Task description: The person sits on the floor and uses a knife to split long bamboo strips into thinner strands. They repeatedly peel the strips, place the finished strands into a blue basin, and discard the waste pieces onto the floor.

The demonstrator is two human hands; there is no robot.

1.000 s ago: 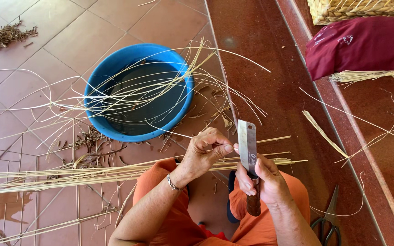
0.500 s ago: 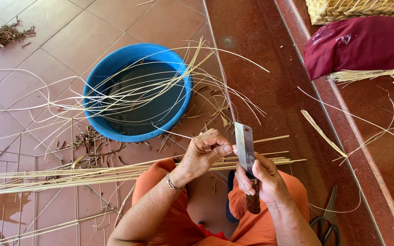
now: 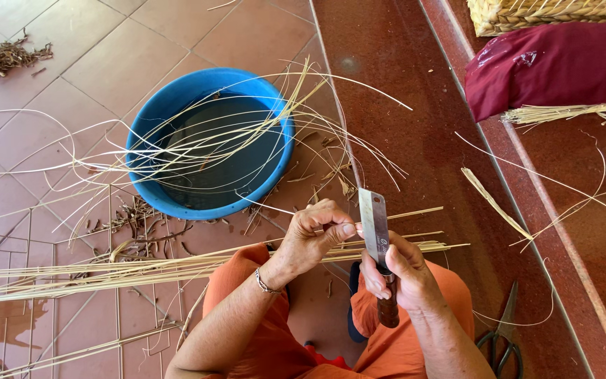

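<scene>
My right hand (image 3: pixel 401 277) grips the knife (image 3: pixel 375 231) handle, blade upright. My left hand (image 3: pixel 313 235) pinches a thin reed strip (image 3: pixel 264 205) against the blade, just beside my fingertips. Judgement: hold the blade steady, draw the strip evenly, thumb clear of the edge.

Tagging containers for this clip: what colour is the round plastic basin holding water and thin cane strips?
Bright blue round plastic basin, clearest in the head view.

Left hand (image 3: pixel 315 235) pinched, right hand (image 3: pixel 395 274) fisted, touching.
</scene>
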